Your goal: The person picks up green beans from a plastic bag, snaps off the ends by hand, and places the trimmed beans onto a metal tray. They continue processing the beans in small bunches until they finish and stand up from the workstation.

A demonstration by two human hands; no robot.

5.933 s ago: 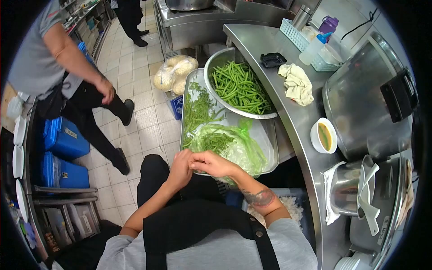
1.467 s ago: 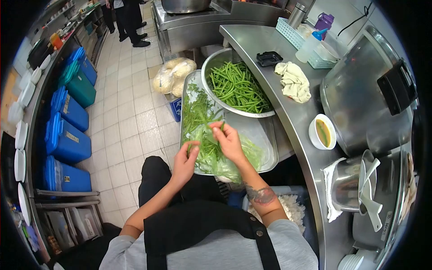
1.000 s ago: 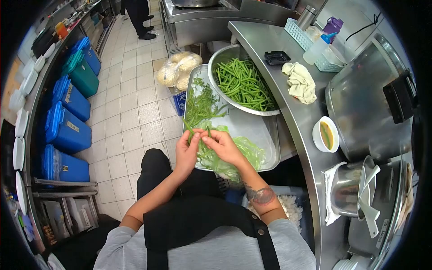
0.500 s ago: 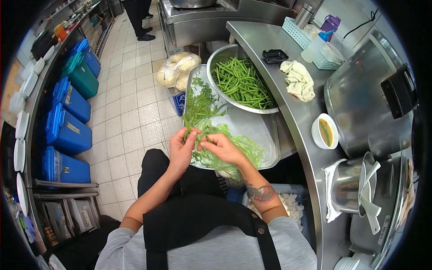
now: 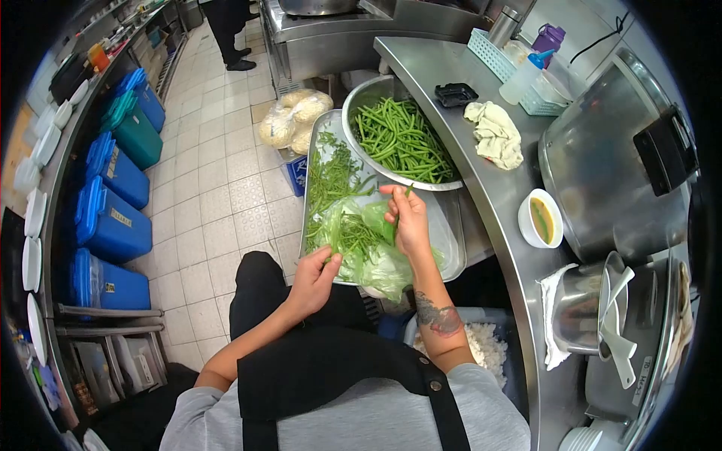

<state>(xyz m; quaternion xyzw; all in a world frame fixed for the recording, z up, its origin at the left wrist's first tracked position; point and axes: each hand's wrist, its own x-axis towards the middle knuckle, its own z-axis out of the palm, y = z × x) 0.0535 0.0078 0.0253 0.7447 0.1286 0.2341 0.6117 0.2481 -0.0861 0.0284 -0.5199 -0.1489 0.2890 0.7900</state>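
Observation:
My left hand [image 5: 313, 278] is closed at the near left edge of a thin green plastic bag [image 5: 391, 279], its thumb and fingers pinching the film. Raised over the right side of the bag, my right hand [image 5: 408, 222] grips a green bean [image 5: 408, 191], whose tip sticks up past the fingers. The bag lies spread on a metal tray [image 5: 450, 244], with thin green bean trimmings showing in its mouth. More trimmings [image 5: 335, 169] cover the tray's far left part. A steel bowl [image 5: 353, 150] full of whole green beans [image 5: 402, 139] rests over the tray's far right side.
To the right runs a steel counter [image 5: 481, 180] with a cloth [image 5: 494, 135], a soup bowl [image 5: 540, 218] and a large pot [image 5: 602, 165]. Lidded blue bins [image 5: 116, 225] line the left. Bagged pale food [image 5: 293, 116] sits beyond the tray. Another person's legs [image 5: 228, 34] show far off.
My hands were together over the tray and have parted. The left came down toward me to the bag's edge; the right rose to the right with a bean. The bag's mouth is wider.

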